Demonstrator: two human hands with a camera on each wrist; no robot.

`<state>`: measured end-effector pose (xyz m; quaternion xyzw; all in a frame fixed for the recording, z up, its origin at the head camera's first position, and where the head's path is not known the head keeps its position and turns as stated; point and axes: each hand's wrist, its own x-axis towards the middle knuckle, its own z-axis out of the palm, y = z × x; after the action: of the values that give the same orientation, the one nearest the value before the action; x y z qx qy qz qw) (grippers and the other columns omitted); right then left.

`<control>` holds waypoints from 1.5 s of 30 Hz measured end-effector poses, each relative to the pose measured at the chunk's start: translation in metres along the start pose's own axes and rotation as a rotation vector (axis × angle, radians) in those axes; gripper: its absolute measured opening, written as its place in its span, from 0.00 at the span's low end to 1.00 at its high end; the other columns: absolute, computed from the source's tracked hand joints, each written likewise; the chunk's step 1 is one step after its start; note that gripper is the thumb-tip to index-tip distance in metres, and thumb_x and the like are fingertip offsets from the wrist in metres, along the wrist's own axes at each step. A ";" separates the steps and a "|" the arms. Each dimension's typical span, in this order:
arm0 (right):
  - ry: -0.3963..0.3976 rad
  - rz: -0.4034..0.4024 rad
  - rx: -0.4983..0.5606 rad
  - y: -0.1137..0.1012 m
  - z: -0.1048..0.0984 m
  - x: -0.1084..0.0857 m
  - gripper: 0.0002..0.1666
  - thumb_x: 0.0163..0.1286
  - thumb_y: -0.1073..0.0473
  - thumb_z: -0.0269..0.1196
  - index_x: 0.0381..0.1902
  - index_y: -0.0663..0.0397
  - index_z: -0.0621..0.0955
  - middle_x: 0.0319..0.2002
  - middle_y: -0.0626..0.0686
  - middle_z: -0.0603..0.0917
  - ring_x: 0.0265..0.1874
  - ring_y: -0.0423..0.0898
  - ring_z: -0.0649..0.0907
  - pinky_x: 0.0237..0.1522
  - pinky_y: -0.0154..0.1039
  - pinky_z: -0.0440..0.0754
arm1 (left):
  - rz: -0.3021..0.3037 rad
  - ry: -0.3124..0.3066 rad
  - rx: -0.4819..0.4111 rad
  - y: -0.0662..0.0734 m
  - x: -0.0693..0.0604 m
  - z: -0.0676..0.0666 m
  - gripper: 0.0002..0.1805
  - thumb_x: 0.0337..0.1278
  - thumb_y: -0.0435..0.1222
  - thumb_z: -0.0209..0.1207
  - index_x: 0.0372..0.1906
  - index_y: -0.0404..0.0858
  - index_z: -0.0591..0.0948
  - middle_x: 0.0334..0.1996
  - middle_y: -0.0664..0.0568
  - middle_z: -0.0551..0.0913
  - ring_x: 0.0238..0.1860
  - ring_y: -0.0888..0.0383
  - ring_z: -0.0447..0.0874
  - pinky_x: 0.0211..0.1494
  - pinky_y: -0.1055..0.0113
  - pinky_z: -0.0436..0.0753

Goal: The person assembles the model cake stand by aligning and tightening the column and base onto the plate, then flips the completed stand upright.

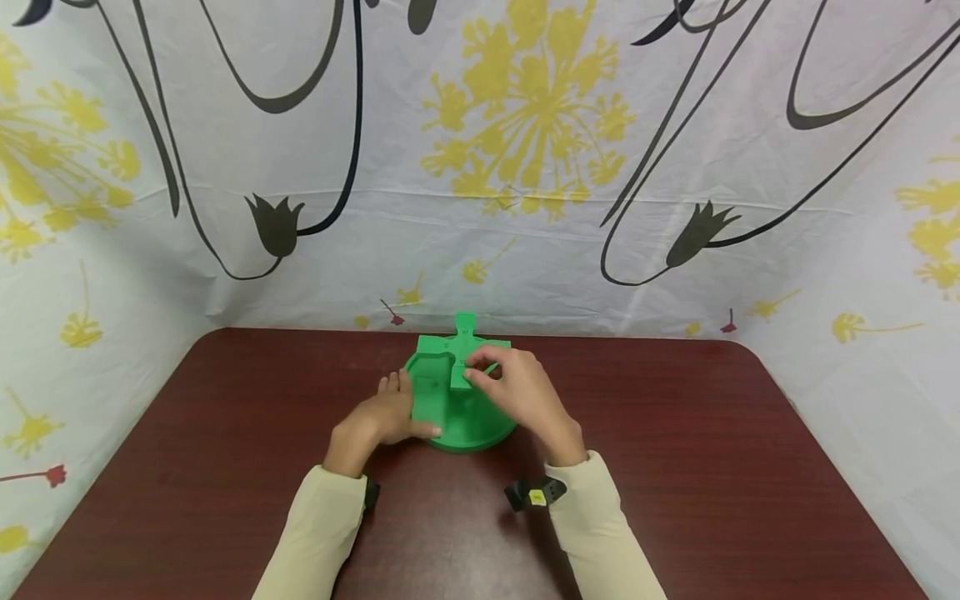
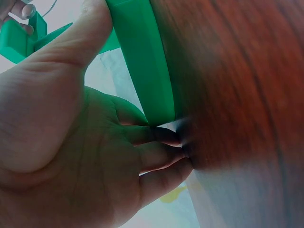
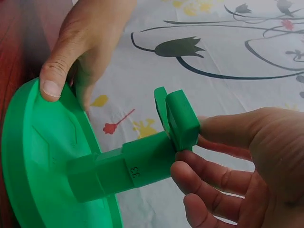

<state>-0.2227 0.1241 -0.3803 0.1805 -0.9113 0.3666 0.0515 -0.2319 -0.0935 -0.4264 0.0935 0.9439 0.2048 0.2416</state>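
A big white cloth with yellow flowers hangs behind the green base. The brown table is under the base. The base is round and sits on the table between the two hands. The left hand is at the base's left side, fingers straight along the edge, thumb on top. It does not curl round anything. The right hand is above the base's right side, its fingertips pinching the green cross. The cross stands above the base, on top of the green post, which stands up from the base. Small marks like "33" show on the post.

To do this well, I think the left hand should press the base flat, and the right should turn or push the cross gently, straight over the post, without tipping the base.
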 end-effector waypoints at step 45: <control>-0.026 0.037 0.000 0.023 -0.018 0.001 0.24 0.69 0.60 0.66 0.61 0.60 0.79 0.56 0.57 0.83 0.51 0.53 0.82 0.52 0.50 0.80 | 0.016 0.006 -0.010 0.000 -0.001 0.001 0.63 0.60 0.57 0.63 0.76 0.24 0.37 0.77 0.29 0.38 0.78 0.34 0.36 0.74 0.40 0.57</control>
<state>-0.2328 0.1514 -0.3814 0.1681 -0.9150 0.3652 0.0329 -0.2306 -0.0939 -0.4265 0.0994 0.9429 0.2115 0.2374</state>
